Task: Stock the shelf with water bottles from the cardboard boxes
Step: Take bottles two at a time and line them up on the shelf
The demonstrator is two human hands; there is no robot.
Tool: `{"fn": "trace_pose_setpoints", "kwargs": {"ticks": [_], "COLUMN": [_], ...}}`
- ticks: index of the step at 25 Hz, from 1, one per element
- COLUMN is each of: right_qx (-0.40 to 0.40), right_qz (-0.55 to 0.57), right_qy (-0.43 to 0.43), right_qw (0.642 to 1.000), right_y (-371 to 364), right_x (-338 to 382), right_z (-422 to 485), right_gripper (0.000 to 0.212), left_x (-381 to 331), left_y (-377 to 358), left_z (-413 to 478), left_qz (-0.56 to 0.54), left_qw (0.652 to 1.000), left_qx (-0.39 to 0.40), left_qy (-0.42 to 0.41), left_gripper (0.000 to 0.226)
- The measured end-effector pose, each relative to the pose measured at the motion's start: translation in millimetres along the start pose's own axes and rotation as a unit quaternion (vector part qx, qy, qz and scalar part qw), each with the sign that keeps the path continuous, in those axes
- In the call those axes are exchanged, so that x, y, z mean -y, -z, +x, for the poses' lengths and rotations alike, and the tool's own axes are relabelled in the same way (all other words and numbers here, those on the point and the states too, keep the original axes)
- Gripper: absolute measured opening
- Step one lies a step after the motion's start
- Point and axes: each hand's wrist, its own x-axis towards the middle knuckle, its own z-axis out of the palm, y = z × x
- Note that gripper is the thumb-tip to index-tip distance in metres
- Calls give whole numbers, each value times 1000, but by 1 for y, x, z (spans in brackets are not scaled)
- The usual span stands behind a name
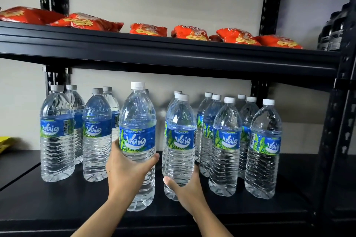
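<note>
Gripping one water bottle in each hand, the person stood partway through the stocking. The left hand (125, 171) was wrapped round the lower body of the nearer bottle (137, 121), fingers curled across its front below the blue label. The right hand (185, 192) clasped the second bottle (181, 121) low down, thumb on its near side. The hands were apart, each clamped on its own bottle, the two bottles side by side at the middle of the lower shelf (57, 198). Both were upright. Whether their bases already rested on the board or hung just above it could not be told.

Much of the row looked done. At nine o'clock from the held pair a left group (56, 136) of four bottles stood two deep. At three o'clock a right group (226, 140) of about six stood in staggered files, and one more cap showed just behind the right-hand bottle. The held pair was going into the gap between these groups, towards the front.

By my reading, these two were yet to be set down and released. Bare board lay at seven o'clock and at four o'clock, so more bottles could fit. The cardboard boxes were out of view, so how many bottles were left could not be judged.

At twelve o'clock the upper shelf (154, 52) carried red snack bags (148, 29), with dark bottles (331, 29) at two o'clock and a yellow packet (3, 144) at nine o'clock, by the frame's edge.
</note>
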Motion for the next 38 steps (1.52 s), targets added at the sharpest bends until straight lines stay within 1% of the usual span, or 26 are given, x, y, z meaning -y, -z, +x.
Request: {"fn": "trace_pose_setpoints", "kwargs": {"ticks": [2,4,6,7,8,10,11,13,16,20,23,27,31,33,36,38], "right_qx": [19,57,84,89,83,55,53,66,58,66,101,100,109,113,102,100], "right_qz": [-7,-16,-57,-83,-105,-123,-126,-134,-151,-166,-212,-244,-229,-220,-236,-243], "right_qy": [0,-15,-30,-34,-31,-13,-10,-18,-30,-33,-28,-18,-22,-23,-17,-16], "right_qw": [1000,998,994,992,991,991,991,989,986,983,972,964,967,969,966,965], "right_y": [3,9,15,17,18,21,22,23,21,22,29,30,32,33,34,34], "right_x": [-4,-6,-10,-9,-10,-12,-13,-14,-16,-12,-13,-26,-23,-22,-21,-20], "right_z": [2,7,12,12,12,10,10,11,10,8,8,11,13,13,14,13], "right_gripper": [128,131,132,129,120,93,87,91,110,102,92,100,93,92,95,93], "left_x": [0,2,4,3,3,3,3,4,2,3,5,8,6,13,25,31], "left_y": [-1,-2,-4,-4,-5,-5,-5,-4,-2,0,1,-1,-10,-16,-23,-25], "left_z": [-2,-3,-3,-3,-3,-3,-2,-1,-3,-4,-5,0,14,19,21,24], "left_qz": [-1,3,5,6,5,2,1,1,-4,4,10,15,19,27,35,37], "left_qw": [1000,1000,1000,1000,1000,1000,1000,1000,1000,1000,1000,1000,1000,999,999,999], "left_qx": [-2,-3,-2,-2,-3,-5,-4,-3,-6,-6,-4,6,13,17,22,33], "left_qy": [-1,-2,3,6,7,7,7,6,6,5,8,-3,-14,-13,3,18], "left_gripper": [79,80,82,82,82,85,86,84,78,78,82,89,95,94,91,94]}}
